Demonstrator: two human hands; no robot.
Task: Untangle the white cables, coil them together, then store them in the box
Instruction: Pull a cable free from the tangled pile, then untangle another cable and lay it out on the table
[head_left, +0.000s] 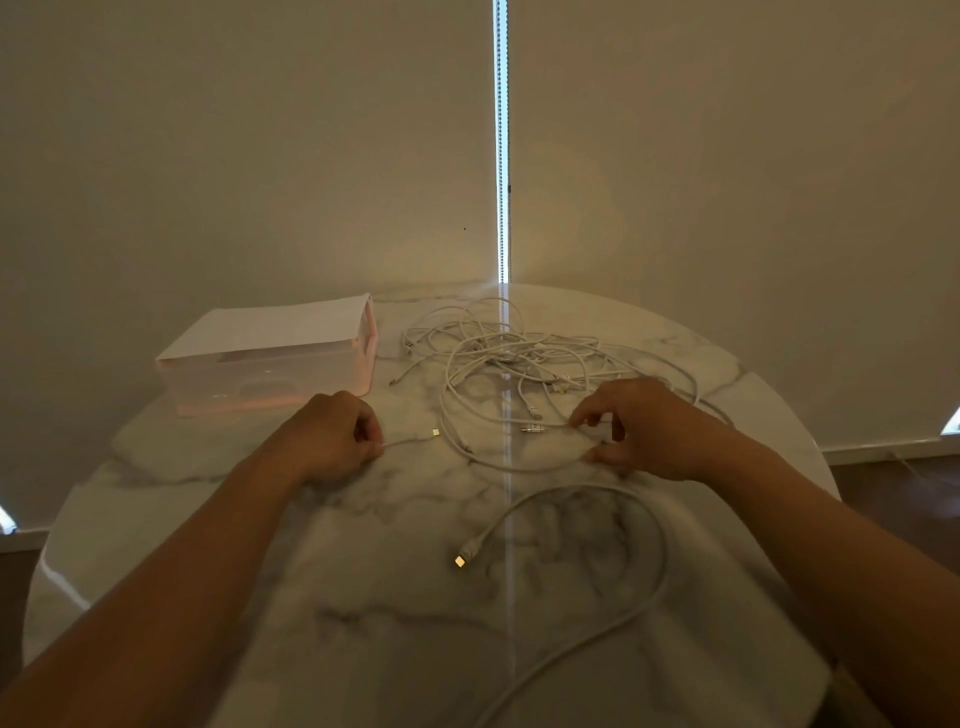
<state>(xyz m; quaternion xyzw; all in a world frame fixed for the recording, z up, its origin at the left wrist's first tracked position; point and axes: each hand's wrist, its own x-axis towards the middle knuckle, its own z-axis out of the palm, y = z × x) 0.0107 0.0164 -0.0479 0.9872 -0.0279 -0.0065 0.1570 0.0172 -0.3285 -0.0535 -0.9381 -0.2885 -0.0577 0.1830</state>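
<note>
Fingers (370, 437) touch nothing of the nearest item, a thick white cable (652, 545) curving loose on the bench (311, 597). Beyond it, the left hand (332, 436) pinches a thin strand (408, 441) whose plug points right. The right hand (654, 431) is curled, forefinger and thumb on the near loops of the tangle (519, 353); a pinch cannot be confirmed. That tangle lies directly ahead of the right hand, the nearer one. The box (270, 364) stands far left.

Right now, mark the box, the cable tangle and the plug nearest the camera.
box (260, 382), head view, translucent front wall.
cable tangle (514, 358), head view, dense middle of the pile.
nearest plug (466, 552), head view, white plug body.
</note>
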